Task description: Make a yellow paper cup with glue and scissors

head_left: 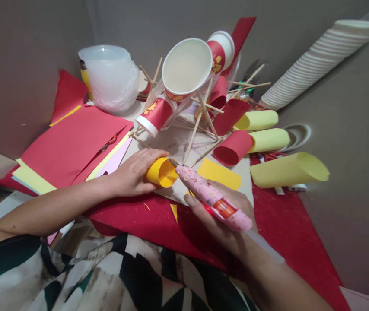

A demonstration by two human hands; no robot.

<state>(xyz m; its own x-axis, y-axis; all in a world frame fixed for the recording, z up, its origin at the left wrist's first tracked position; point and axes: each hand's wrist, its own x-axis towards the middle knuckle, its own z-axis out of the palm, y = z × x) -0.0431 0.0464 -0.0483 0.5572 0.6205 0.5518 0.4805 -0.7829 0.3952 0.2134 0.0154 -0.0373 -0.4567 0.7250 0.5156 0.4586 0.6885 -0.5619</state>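
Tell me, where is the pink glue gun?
In the head view, the glue gun is just right of centre, held in the right fingers, its nozzle close to the orange-yellow paper tube.

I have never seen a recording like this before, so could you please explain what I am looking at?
There is no machine here: a person works with two bare hands. The single picture comes from a camera worn on the head, looking forward and down.

The left hand holds a small yellow-orange paper tube. The right hand holds a pink glue gun, its tip close to the tube's rim; I cannot tell whether they touch.

Around them on the red-covered table are flat red paper sheets to the left, red paper tubes and pale-yellow paper tubes to the right, and, further back, thin wooden sticks, red-and-white paper cups and a tall stack of white cups.
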